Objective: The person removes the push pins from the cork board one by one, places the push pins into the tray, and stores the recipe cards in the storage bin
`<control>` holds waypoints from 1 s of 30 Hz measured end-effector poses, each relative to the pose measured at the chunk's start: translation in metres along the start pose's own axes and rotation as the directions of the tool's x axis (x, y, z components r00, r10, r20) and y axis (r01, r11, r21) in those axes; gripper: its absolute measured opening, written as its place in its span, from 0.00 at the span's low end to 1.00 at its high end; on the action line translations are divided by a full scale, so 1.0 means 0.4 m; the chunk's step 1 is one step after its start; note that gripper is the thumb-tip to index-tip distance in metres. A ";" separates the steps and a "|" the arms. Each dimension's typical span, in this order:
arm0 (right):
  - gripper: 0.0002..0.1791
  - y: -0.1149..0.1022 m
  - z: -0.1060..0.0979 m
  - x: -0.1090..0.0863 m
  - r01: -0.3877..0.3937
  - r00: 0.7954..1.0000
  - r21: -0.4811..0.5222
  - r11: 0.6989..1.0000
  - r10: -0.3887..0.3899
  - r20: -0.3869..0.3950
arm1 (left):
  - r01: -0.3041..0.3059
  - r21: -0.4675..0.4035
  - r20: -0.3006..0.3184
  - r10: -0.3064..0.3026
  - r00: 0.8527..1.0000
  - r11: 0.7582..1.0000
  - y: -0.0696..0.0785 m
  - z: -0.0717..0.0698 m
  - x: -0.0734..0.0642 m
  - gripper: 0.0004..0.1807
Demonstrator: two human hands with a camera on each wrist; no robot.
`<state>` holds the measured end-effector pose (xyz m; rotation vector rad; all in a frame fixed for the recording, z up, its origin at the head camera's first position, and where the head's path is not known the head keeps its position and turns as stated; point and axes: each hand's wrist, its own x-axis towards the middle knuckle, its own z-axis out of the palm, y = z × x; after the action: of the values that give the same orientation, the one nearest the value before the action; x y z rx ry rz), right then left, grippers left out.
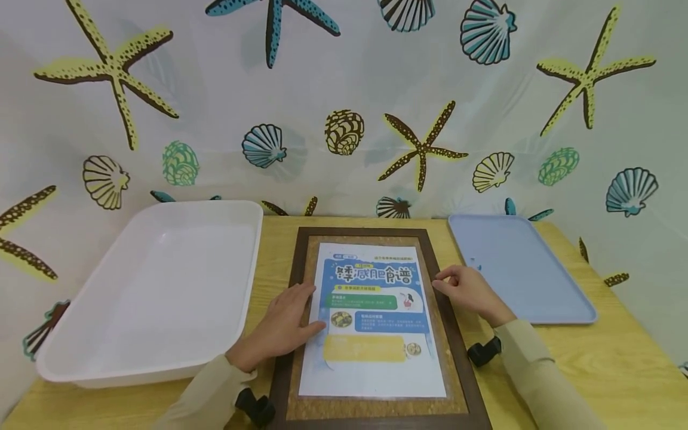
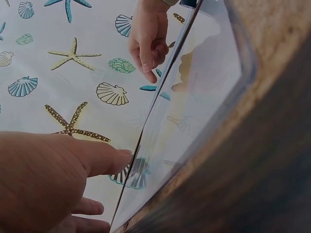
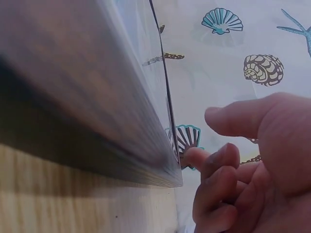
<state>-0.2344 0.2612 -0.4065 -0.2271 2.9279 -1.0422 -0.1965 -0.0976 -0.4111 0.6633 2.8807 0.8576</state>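
A dark-framed cork board (image 1: 376,409) lies on the wooden table, with a printed poster (image 1: 371,376) on it under a clear glossy layer. The poster bears blue, green and yellow blocks and Chinese lettering. My left hand (image 1: 285,319) spreads over the board's left side, its thumb reaching the poster's edge. On the opposite side, my right hand (image 1: 470,292) is at the frame's right edge, index finger extended and the other fingers loosely curled. In the right wrist view the right thumb (image 3: 233,119) stands apart from the index finger, with nothing between them.
A large white tray (image 1: 161,286) stands left of the board. To the right lies a shallow blue tray (image 1: 527,269). Behind the wooden table (image 1: 618,364) hangs a white curtain (image 1: 333,77) printed with shells and starfish. Both wrists wear black devices (image 1: 484,352).
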 end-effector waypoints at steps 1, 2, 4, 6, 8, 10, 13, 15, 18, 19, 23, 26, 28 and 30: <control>0.16 -0.003 0.001 0.002 -0.001 1.000 0.001 1.000 0.001 0.015 | 0.001 0.000 0.003 -0.001 1.000 1.000 -0.001 -0.001 -0.001 0.39; 0.16 -0.005 0.002 0.004 0.005 1.000 -0.003 1.000 -0.005 0.028 | 0.002 0.000 0.007 -0.002 1.000 1.000 -0.003 -0.001 -0.002 0.39; 0.16 -0.007 0.003 0.007 0.021 0.998 -0.007 1.000 -0.020 0.056 | 0.001 -0.001 0.013 -0.001 1.000 1.000 -0.004 -0.002 -0.004 0.39; 0.16 -0.010 0.005 0.010 0.031 0.997 -0.007 0.999 -0.031 0.076 | 0.003 -0.003 0.022 -0.003 1.000 1.000 -0.005 -0.003 -0.005 0.39; 0.16 -0.013 0.007 0.012 0.037 0.994 -0.006 0.999 -0.037 0.103 | 0.006 0.000 0.032 -0.006 0.999 1.000 -0.007 -0.004 -0.006 0.39; 0.16 -0.019 0.009 0.013 0.020 0.992 -0.003 1.000 -0.020 0.128 | 0.012 -0.001 0.042 -0.012 0.999 1.000 -0.007 -0.004 -0.007 0.40; 0.17 -0.033 0.011 0.015 -0.016 0.988 -0.005 1.000 0.017 0.153 | 0.019 0.002 0.057 -0.019 0.998 1.000 -0.009 -0.005 -0.007 0.41; 0.16 -0.042 0.014 0.017 -0.044 0.987 -0.013 0.999 0.046 0.157 | 0.023 0.003 0.066 -0.024 0.998 1.000 -0.009 -0.006 -0.008 0.42; 0.16 -0.055 0.019 0.020 -0.088 0.984 -0.005 0.996 0.088 0.154 | 0.025 0.011 0.075 -0.026 0.997 1.000 -0.009 -0.007 -0.009 0.42; 0.17 -0.057 0.021 0.022 -0.097 0.983 0.001 0.995 0.095 0.158 | 0.028 0.016 0.078 -0.030 0.997 0.999 -0.009 -0.007 -0.009 0.42; 0.18 -0.060 0.023 0.024 -0.154 0.974 0.045 0.987 0.144 0.174 | 0.046 0.051 0.082 -0.050 0.995 0.998 -0.002 -0.003 -0.006 0.41; 0.21 -0.056 0.017 0.024 -0.214 0.962 0.077 0.974 0.196 0.192 | 0.058 0.083 0.080 -0.065 0.995 0.995 0.008 0.003 0.002 0.41; 0.22 -0.055 0.015 0.023 -0.261 0.950 0.115 0.959 0.233 0.206 | 0.065 0.105 0.076 -0.073 0.994 0.992 0.013 0.005 0.006 0.42; 0.20 -0.054 0.017 0.024 -0.310 0.935 0.165 0.936 0.269 0.231 | 0.074 0.120 0.072 -0.083 0.994 0.990 0.013 0.007 0.006 0.42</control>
<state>-0.2405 0.2390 -0.3980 0.0989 2.5501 -1.1720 -0.1963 -0.0912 -0.4104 0.5751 2.8830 0.6433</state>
